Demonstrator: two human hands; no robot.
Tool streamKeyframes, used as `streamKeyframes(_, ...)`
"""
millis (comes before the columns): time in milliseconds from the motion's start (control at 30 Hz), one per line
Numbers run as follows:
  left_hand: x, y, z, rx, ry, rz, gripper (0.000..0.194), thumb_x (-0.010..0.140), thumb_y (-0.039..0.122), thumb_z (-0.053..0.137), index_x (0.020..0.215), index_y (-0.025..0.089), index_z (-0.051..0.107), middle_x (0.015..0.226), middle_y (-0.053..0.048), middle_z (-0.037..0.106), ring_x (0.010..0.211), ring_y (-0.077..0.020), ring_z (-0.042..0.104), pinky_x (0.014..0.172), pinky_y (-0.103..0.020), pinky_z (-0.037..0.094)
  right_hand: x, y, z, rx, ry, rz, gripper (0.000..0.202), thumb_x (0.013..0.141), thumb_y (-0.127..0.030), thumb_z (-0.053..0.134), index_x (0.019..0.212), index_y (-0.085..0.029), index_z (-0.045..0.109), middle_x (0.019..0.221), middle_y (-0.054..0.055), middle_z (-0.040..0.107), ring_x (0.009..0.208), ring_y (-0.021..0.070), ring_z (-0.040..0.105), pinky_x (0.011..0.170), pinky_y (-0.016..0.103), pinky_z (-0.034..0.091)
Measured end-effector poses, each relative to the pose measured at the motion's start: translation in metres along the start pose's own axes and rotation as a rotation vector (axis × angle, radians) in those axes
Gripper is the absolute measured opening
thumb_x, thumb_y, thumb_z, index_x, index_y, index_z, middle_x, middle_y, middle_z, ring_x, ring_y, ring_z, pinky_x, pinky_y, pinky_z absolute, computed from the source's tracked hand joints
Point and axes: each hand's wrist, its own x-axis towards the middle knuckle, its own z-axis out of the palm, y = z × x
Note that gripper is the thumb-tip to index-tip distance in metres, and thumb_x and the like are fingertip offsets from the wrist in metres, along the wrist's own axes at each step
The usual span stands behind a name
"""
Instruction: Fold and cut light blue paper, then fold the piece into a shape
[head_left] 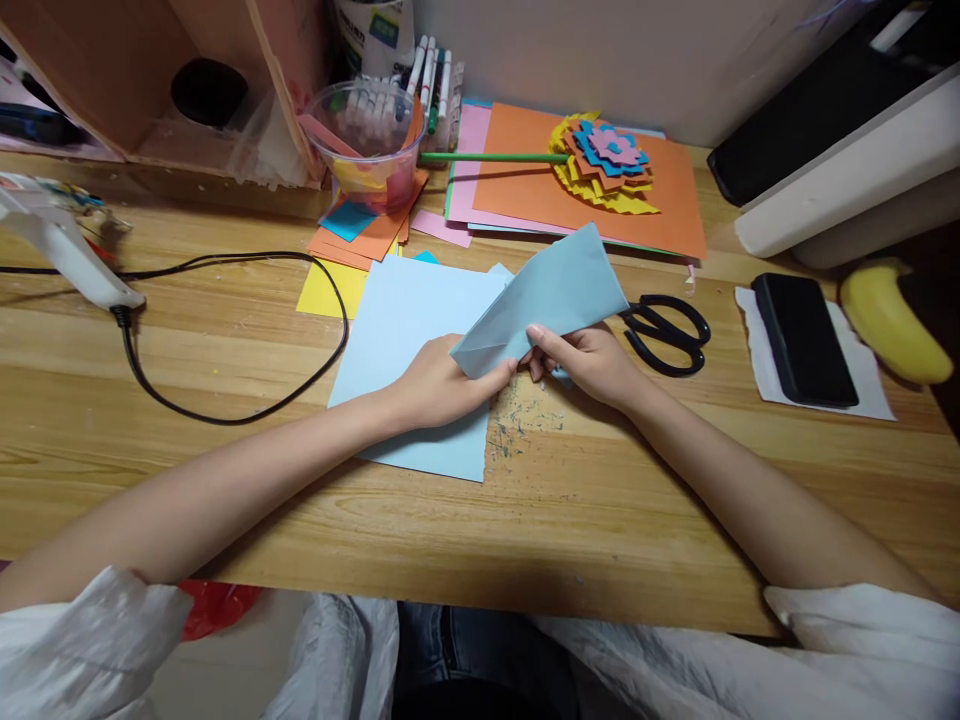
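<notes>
A folded piece of light blue paper [551, 285] is held up at a slant between both hands. My left hand [442, 385] pinches its lower left corner, thumb on the front and the other fingers hidden behind. On its lower edge my right hand [585, 360] is closed, thumb pressed on the front and fingertips curled beneath. Under my left hand lies a larger light blue sheet [412, 310] flat on the wooden table [637, 500]. Black-handled scissors [667, 335] rest just right of the paper, their blades hidden behind it.
A paper flower [607, 155] with a green stem lies on stacked coloured sheets [517, 180]. Behind the blue sheet stands a clear plastic cup [367, 140] beside markers [431, 80]. A black phone [804, 340] and a banana [892, 320] are at right; a glue gun [75, 250] with a cord is left.
</notes>
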Motion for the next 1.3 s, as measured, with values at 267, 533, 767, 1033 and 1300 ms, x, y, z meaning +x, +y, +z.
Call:
streamKeyframes(267,0.0,-0.0019,0.0013,-0.005,-0.006,0.007,0.028,0.09,0.035,0.034,0.095,0.021,0.058,0.084,-0.001,0.064,0.081,-0.0151,0.057,0.082,-0.032,0.043,0.0003,0.0015,0.0002,-0.016,0.001,-0.008,0.048,0.086,-0.05,0.043,0.053,-0.019,0.06,0.056,0.003,0.062,0.057,0.0125,0.055,0.06,0.026,0.042)
streamKeyframes(533,0.0002,-0.0022,0.0017,-0.012,0.012,0.028,0.028,0.089,0.033,0.036,0.099,0.022,0.059,0.092,-0.002,0.065,0.087,-0.0158,0.057,0.085,-0.032,0.043,0.0002,0.0013,-0.0003,-0.043,0.002,-0.004,0.049,0.086,-0.051,0.042,0.053,-0.019,0.06,0.056,0.003,0.062,0.058,0.0133,0.056,0.061,0.026,0.042)
streamKeyframes(767,-0.0006,-0.0027,0.001,0.0,0.01,0.018,0.03,0.09,0.036,0.035,0.1,0.021,0.059,0.091,-0.002,0.065,0.086,-0.0158,0.058,0.085,-0.032,0.043,-0.0005,0.0009,0.0,-0.025,0.001,-0.006,0.047,0.086,-0.049,0.043,0.054,-0.018,0.06,0.056,0.003,0.062,0.057,0.0125,0.055,0.06,0.025,0.042)
streamKeyframes(1033,-0.0003,-0.0015,0.0012,0.003,0.002,0.008,0.03,0.09,0.035,0.035,0.1,0.021,0.058,0.091,-0.003,0.065,0.086,-0.0161,0.058,0.085,-0.033,0.043,-0.0003,0.0005,0.0002,-0.022,0.005,0.008,0.048,0.085,-0.051,0.044,0.054,-0.019,0.06,0.056,0.003,0.062,0.057,0.0127,0.055,0.06,0.026,0.043)
streamKeyframes(1300,-0.0003,-0.0014,0.0012,0.003,0.011,0.007,0.029,0.09,0.036,0.035,0.099,0.021,0.059,0.09,-0.002,0.065,0.085,-0.0159,0.058,0.084,-0.032,0.043,-0.0004,0.0007,-0.0001,-0.012,0.001,0.001,0.047,0.085,-0.049,0.044,0.053,-0.019,0.06,0.056,0.002,0.061,0.056,0.0123,0.054,0.061,0.026,0.042)
